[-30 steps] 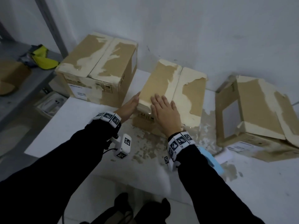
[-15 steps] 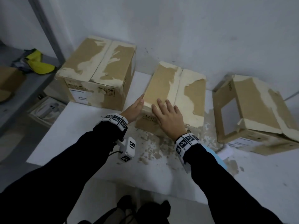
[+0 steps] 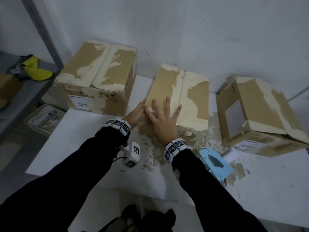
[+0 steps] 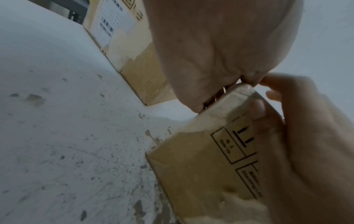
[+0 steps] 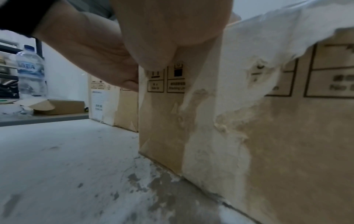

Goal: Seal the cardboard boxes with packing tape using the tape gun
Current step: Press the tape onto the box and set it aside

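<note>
The middle cardboard box (image 3: 192, 97), its two top flaps closed, stands on the white table (image 3: 75, 131). My right hand (image 3: 163, 114) lies flat on its left flap near the front edge, fingers straight and spread. My left hand (image 3: 139, 108) presses with straight fingers against the box's left side at the near corner. In the left wrist view that corner (image 4: 201, 159) sits between my left palm (image 4: 210, 45) and the right hand (image 4: 306, 136). The light blue tape gun (image 3: 215, 163) lies on the table beside my right forearm, untouched.
A taller closed box (image 3: 98, 76) stands left of the middle one; a box with raised, torn flaps (image 3: 260, 114) stands right. Paper scraps (image 3: 150, 156) litter the table's front. A grey shelf (image 3: 25, 91) on the left holds a water bottle (image 5: 30, 71) and a flat carton (image 5: 57, 106).
My right hand has slid a little farther onto the box top and spread its fingers wider. The left hand stays at the box's near left corner.
</note>
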